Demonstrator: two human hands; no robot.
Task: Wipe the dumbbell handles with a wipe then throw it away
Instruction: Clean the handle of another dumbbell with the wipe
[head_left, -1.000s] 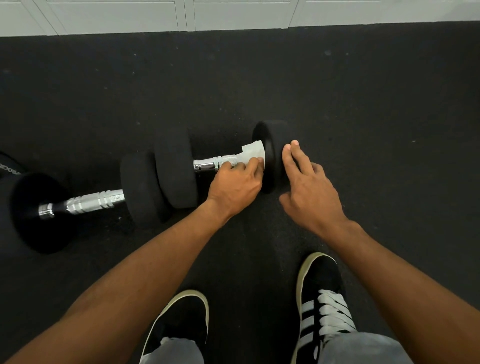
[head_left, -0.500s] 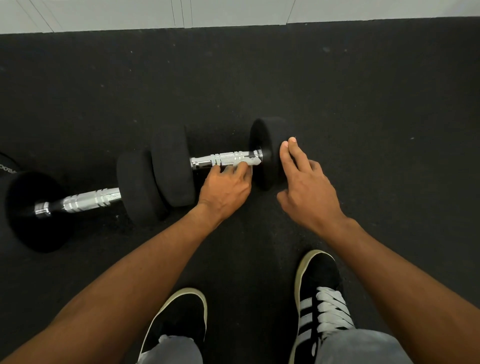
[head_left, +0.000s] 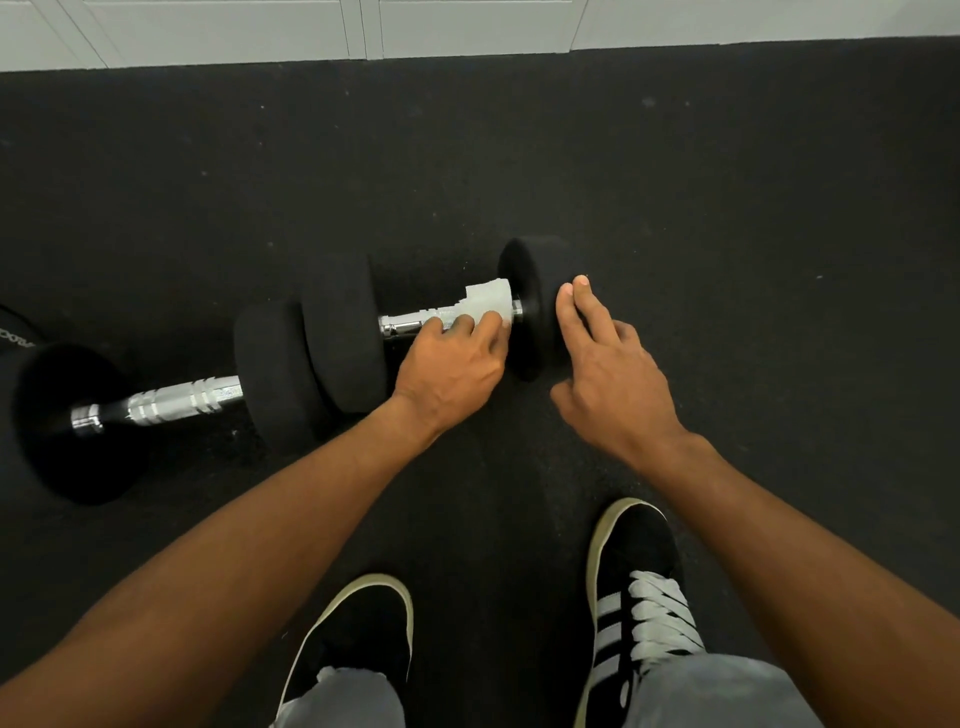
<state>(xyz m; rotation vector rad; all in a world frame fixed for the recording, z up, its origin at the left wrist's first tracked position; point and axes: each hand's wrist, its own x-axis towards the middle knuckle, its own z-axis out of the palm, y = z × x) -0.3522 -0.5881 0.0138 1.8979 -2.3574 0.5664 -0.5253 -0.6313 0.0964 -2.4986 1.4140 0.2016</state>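
Chrome catches the light at far left, where the left dumbbell (head_left: 171, 400) lies on the black rubber floor (head_left: 727, 208), its handle bare and nobody touching it. Just right of it, head against head, sits the right dumbbell (head_left: 530, 306), and that is where the action is. The left hand (head_left: 452, 364) has its grip closed around that handle with the white wipe (head_left: 485, 301) pinched under the fingers. Half a second ago the wipe was tucked out of sight beneath the hand; now it has rolled back up over the top of the bar, hard against the right-hand weight. That reads as a twisting scrub round the handle, so this bar looks well underway while the left one, by my reckoning, is yet to come. Further right, the right hand (head_left: 608, 374) keeps steadying the end weight, fingers spread flat on the black rubber, grip open, holding nothing. No bin or any other container shows anywhere in view, so the throw-away spot is off camera.
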